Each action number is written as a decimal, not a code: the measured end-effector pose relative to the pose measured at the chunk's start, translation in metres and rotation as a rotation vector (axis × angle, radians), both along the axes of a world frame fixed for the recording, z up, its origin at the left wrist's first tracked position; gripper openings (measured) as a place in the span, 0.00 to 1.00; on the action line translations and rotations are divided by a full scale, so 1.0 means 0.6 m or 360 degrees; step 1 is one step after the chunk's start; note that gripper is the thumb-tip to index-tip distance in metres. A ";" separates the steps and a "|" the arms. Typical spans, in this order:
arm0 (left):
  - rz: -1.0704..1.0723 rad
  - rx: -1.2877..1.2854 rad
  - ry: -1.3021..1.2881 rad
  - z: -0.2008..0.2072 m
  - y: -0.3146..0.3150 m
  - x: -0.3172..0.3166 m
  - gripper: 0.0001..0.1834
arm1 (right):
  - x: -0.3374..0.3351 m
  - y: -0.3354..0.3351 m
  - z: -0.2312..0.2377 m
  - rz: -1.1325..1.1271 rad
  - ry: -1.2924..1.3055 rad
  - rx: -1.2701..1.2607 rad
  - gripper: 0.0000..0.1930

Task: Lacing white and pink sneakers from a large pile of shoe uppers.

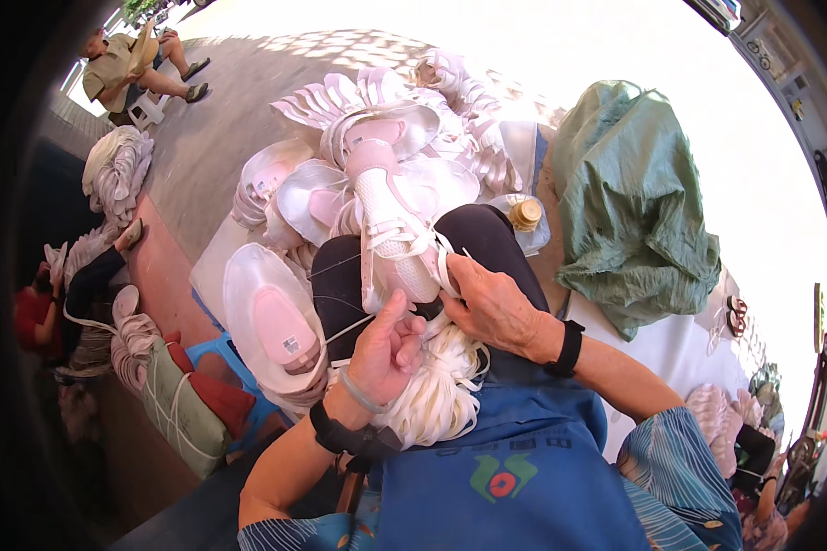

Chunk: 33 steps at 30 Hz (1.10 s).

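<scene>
A white and pale pink shoe upper point(386, 220) lies across my knees with a white shoelace point(404, 230) threaded through its front. My right hand point(496, 308) is closed at the side of the upper, pinching a loop of the lace between thumb and fingers. My left hand point(386, 354) is just below the upper's near end, thumb raised and fingers loosely curled, with nothing visible between them. A thick bundle of cream laces point(446, 386) rests on my lap under both hands. A thin strand crosses my dark trousers by the left hand.
Stacked shoe uppers point(276, 321) stand at my left, with more piled point(377, 101) beyond my knees. At the right are a clear bottle with a gold cap point(526, 216) and a green sack point(629, 202). A blue stool point(225, 354) is at left. Other people sit nearby.
</scene>
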<state>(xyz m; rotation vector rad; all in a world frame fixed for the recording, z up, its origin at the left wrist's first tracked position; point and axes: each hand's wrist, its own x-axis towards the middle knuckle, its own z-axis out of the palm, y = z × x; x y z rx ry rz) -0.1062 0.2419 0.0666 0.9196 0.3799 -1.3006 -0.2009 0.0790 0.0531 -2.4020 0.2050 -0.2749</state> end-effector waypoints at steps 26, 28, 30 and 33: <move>0.0119 -0.0270 -0.0405 -0.041 0.032 -0.008 0.17 | 0.021 0.015 0.003 -0.0014 0.0136 0.0121 0.21; 0.0130 -0.0249 -0.0445 -0.036 0.035 -0.008 0.17 | 0.022 0.010 0.010 0.0009 0.0156 0.0043 0.17; 0.0132 -0.0267 -0.0507 -0.035 0.036 -0.009 0.18 | 0.011 0.002 0.027 0.0020 0.0215 0.0020 0.16; 0.0204 -0.0227 -0.0493 -0.031 0.020 -0.013 0.20 | -0.012 -0.027 0.040 0.0046 0.0216 -0.0061 0.11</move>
